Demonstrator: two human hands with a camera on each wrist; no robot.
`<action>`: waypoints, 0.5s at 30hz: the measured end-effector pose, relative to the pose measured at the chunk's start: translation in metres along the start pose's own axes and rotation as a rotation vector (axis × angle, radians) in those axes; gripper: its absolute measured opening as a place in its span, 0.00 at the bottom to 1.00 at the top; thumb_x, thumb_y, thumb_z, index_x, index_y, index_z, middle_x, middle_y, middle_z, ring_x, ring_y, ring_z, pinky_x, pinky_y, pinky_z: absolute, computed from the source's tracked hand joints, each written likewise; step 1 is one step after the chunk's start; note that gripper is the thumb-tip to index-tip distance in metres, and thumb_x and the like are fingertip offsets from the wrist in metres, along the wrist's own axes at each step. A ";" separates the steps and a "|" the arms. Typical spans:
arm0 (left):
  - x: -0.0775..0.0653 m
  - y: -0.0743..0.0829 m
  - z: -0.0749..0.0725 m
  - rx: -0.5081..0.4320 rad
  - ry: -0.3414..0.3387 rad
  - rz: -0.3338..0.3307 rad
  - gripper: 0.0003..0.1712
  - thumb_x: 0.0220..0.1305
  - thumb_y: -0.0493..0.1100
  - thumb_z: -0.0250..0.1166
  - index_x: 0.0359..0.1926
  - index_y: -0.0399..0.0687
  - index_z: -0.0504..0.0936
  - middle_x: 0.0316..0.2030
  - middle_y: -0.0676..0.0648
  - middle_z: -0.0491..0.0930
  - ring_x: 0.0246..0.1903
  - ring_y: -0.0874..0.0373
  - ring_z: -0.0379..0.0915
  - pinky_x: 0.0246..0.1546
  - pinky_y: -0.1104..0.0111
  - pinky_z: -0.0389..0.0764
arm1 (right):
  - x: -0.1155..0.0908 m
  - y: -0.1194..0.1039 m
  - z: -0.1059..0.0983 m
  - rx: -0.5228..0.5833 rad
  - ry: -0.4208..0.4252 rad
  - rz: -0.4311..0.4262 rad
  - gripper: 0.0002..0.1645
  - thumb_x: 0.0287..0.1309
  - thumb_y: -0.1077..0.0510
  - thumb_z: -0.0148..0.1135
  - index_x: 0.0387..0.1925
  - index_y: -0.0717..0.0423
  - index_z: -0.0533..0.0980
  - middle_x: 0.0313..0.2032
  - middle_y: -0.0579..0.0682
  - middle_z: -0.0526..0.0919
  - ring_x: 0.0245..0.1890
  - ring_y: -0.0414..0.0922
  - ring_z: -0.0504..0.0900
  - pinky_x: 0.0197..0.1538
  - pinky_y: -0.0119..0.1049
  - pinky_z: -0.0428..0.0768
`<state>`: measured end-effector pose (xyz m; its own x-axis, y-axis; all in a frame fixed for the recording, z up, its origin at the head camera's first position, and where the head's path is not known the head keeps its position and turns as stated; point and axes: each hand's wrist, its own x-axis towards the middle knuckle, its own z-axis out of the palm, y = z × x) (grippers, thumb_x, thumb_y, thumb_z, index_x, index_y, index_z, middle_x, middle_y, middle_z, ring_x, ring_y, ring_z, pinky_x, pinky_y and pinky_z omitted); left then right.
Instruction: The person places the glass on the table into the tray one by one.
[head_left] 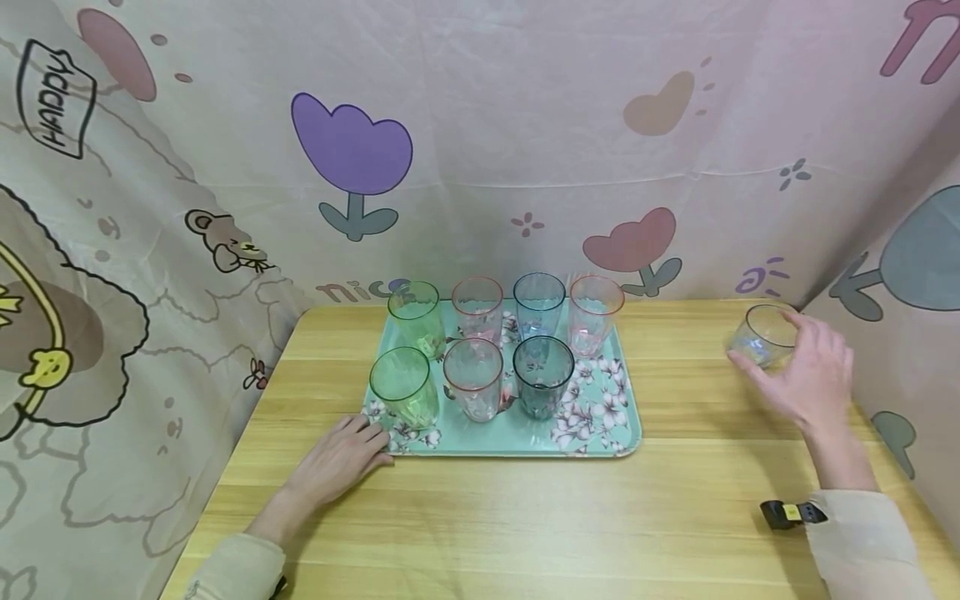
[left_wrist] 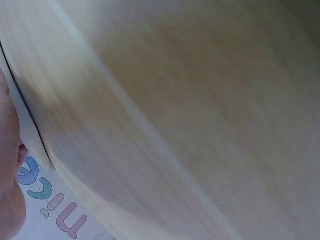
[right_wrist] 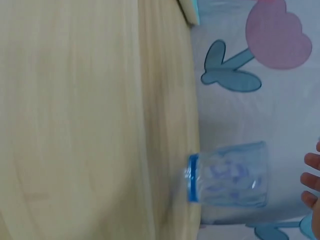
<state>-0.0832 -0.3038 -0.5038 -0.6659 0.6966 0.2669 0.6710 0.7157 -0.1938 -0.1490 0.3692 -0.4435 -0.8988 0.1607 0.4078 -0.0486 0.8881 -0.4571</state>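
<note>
A clear drinking glass [head_left: 752, 343] with a bluish base stands upright at the right side of the table. My right hand [head_left: 813, 371] is beside it, thumb and fingers spread about the glass. In the right wrist view a gap shows between the fingers [right_wrist: 312, 177] and the glass [right_wrist: 232, 175]. My left hand [head_left: 341, 454] rests at the front left corner of a mint-green floral tray [head_left: 510, 446], fingers relaxed. Several tinted glasses stand upright on the tray, among them a green glass [head_left: 405, 387] nearest the left hand and a dark glass [head_left: 543, 379].
The wooden table [head_left: 525, 525] ends at the back against a printed cloth [head_left: 480, 125], which also hangs at both sides. More glasses fill the tray's rear row, including a blue-rimmed glass [head_left: 538, 304] and a red-rimmed glass [head_left: 596, 317].
</note>
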 end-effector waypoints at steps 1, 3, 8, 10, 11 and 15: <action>0.000 0.000 0.000 -0.002 0.000 -0.001 0.15 0.66 0.60 0.66 0.38 0.56 0.78 0.33 0.55 0.79 0.40 0.56 0.74 0.52 0.58 0.81 | 0.000 0.003 0.000 0.000 -0.003 0.010 0.61 0.56 0.31 0.68 0.78 0.63 0.59 0.68 0.76 0.68 0.67 0.75 0.62 0.68 0.72 0.58; 0.000 0.000 0.000 -0.005 0.001 -0.002 0.15 0.66 0.60 0.66 0.38 0.56 0.78 0.33 0.56 0.79 0.40 0.56 0.74 0.52 0.58 0.81 | 0.001 0.008 0.000 0.003 -0.007 0.026 0.61 0.57 0.31 0.68 0.78 0.64 0.59 0.69 0.77 0.67 0.67 0.75 0.61 0.69 0.73 0.57; 0.000 0.000 0.000 -0.008 0.001 -0.005 0.15 0.66 0.60 0.66 0.38 0.56 0.78 0.33 0.56 0.79 0.40 0.56 0.74 0.52 0.58 0.81 | 0.005 0.021 0.001 -0.014 -0.041 0.070 0.61 0.60 0.31 0.67 0.79 0.64 0.56 0.71 0.77 0.64 0.68 0.76 0.60 0.73 0.75 0.55; 0.000 0.000 0.000 -0.009 0.000 -0.005 0.15 0.66 0.60 0.66 0.38 0.56 0.78 0.33 0.55 0.79 0.40 0.56 0.73 0.52 0.58 0.81 | 0.006 0.027 0.001 -0.026 -0.055 0.081 0.61 0.61 0.30 0.65 0.79 0.65 0.55 0.71 0.77 0.63 0.69 0.77 0.59 0.73 0.75 0.55; 0.000 0.000 0.000 -0.008 0.001 -0.004 0.15 0.66 0.60 0.66 0.38 0.56 0.78 0.33 0.55 0.79 0.40 0.56 0.73 0.52 0.58 0.81 | 0.007 0.029 0.001 -0.030 -0.060 0.086 0.61 0.61 0.30 0.65 0.79 0.65 0.55 0.71 0.77 0.63 0.69 0.77 0.59 0.72 0.75 0.55; 0.001 0.000 0.000 -0.005 0.001 -0.003 0.15 0.66 0.60 0.67 0.38 0.56 0.78 0.33 0.56 0.79 0.40 0.56 0.74 0.52 0.58 0.80 | 0.009 0.038 0.003 -0.037 -0.068 0.097 0.60 0.62 0.29 0.63 0.79 0.64 0.56 0.70 0.78 0.64 0.68 0.77 0.59 0.69 0.75 0.57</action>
<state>-0.0832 -0.3031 -0.5034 -0.6672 0.6947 0.2686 0.6708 0.7172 -0.1887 -0.1597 0.4029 -0.4591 -0.9261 0.2181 0.3078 0.0551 0.8854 -0.4616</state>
